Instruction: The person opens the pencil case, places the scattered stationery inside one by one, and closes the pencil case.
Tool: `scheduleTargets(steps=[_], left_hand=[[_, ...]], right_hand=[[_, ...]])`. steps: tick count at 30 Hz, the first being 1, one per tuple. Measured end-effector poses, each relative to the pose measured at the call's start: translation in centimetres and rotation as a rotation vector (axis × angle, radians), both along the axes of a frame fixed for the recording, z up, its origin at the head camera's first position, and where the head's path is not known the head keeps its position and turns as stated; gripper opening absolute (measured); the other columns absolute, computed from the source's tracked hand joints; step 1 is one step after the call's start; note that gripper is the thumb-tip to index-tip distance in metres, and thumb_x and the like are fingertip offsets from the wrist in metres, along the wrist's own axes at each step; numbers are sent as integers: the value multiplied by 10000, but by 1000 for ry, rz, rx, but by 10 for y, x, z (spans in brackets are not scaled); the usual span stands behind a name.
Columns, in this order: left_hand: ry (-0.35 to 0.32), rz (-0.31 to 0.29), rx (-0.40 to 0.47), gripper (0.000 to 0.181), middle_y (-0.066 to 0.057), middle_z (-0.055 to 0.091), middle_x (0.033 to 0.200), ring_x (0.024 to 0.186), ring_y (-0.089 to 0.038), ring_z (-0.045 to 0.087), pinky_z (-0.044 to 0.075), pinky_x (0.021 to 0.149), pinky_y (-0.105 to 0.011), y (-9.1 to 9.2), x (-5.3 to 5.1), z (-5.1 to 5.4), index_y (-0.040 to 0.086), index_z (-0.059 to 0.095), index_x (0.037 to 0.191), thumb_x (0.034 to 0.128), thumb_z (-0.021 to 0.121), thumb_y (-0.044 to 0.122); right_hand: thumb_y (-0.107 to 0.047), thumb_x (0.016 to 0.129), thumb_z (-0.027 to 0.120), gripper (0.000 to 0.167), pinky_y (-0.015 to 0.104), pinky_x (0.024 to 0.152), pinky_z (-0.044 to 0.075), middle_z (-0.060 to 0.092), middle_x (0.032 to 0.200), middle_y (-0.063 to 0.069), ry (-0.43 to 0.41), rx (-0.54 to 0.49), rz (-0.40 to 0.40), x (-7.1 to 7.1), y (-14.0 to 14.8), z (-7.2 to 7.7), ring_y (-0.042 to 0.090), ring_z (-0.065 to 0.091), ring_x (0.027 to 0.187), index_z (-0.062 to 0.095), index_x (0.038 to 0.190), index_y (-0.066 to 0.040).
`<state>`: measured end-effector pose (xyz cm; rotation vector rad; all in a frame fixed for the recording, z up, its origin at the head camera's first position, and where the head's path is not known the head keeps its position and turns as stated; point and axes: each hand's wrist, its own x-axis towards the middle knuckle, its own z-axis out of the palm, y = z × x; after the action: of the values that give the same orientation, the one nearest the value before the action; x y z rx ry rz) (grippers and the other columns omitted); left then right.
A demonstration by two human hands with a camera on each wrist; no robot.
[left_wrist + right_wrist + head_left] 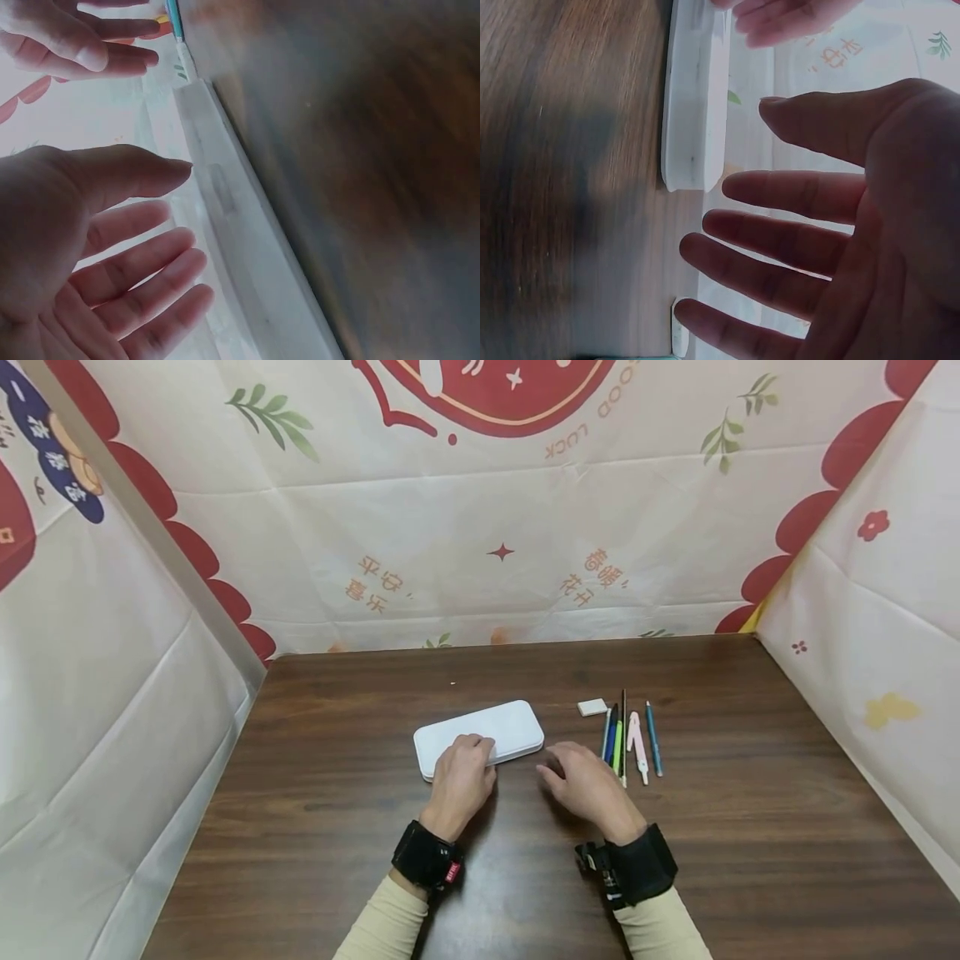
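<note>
A closed white pencil case (480,732) lies slightly slanted on the brown table. My left hand (461,777) is at its front edge, fingers loosely extended over the lid. In the left wrist view the thumb and fingers (154,292) are spread apart beside the case (247,232) without gripping it; whether they touch it I cannot tell. My right hand (592,789) hovers just off the case's right end, holding nothing. The right wrist view shows its relaxed fingers (780,240) apart from the case (694,112).
Right of the case lie a white eraser (592,707), several pens and pencils including a green one (618,743), a pink drawing compass (639,752) and a blue pencil (654,739). Printed cloth (450,527) hangs behind the table (337,827) and along both sides.
</note>
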<state>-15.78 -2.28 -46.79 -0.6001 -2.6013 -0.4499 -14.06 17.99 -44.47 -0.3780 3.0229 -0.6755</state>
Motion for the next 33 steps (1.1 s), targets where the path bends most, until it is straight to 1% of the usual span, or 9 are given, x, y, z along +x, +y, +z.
scheduleTargets(steps=[4,9,15,18,20,26,30,33], left_hand=[[4,4,-47,173,-31,688,872,839,-224,649,516,645,-359,1,-3,-1,99,708,858,708,768,36],[13,14,-110,125,-28,688,845,776,-225,631,498,597,-353,3,-7,0,94,694,792,695,749,38],[-24,48,-144,129,-44,694,861,772,-228,626,506,614,-358,5,-8,1,87,710,821,706,768,75],[-35,55,-163,132,-45,689,846,775,-232,624,502,613,-365,6,-9,1,92,710,828,711,771,82],[-24,56,-180,137,-42,683,835,774,-231,621,496,607,-362,7,-10,1,100,710,829,708,775,91],[45,49,-233,158,-35,649,782,765,-227,612,480,582,-340,11,-12,-2,117,696,797,675,787,73],[37,40,-276,148,-38,648,804,800,-226,621,495,607,-340,14,-15,-5,119,696,827,716,784,77],[36,30,-324,106,-40,644,815,813,-220,628,513,628,-338,17,-15,-5,112,694,860,779,759,91]], right_hand=[[-227,961,646,351,497,949,482,655,1206,199,-1,-7,-6,1,-3,-2,345,617,1142,656,1201,29],[-225,958,651,342,490,939,488,659,1191,191,-35,-7,-13,1,-6,-3,334,624,1126,657,1194,23],[-224,955,657,353,490,948,485,656,1202,195,-63,-14,-7,0,-8,-3,336,620,1137,657,1205,25],[-225,957,654,365,495,950,484,651,1211,202,-75,-15,0,0,-9,-4,344,617,1142,649,1219,29],[-231,958,652,377,497,956,480,647,1218,205,-79,-17,4,0,-9,-4,348,612,1151,642,1231,29],[-233,954,657,366,494,948,483,653,1201,193,-77,-23,6,0,-10,-5,337,618,1140,647,1223,15],[-227,955,656,362,493,949,482,651,1199,192,-90,-35,5,0,-11,-6,336,618,1136,646,1223,15],[-225,955,655,367,491,951,481,651,1200,193,-87,-40,8,1,-12,-7,338,619,1135,644,1226,23]])
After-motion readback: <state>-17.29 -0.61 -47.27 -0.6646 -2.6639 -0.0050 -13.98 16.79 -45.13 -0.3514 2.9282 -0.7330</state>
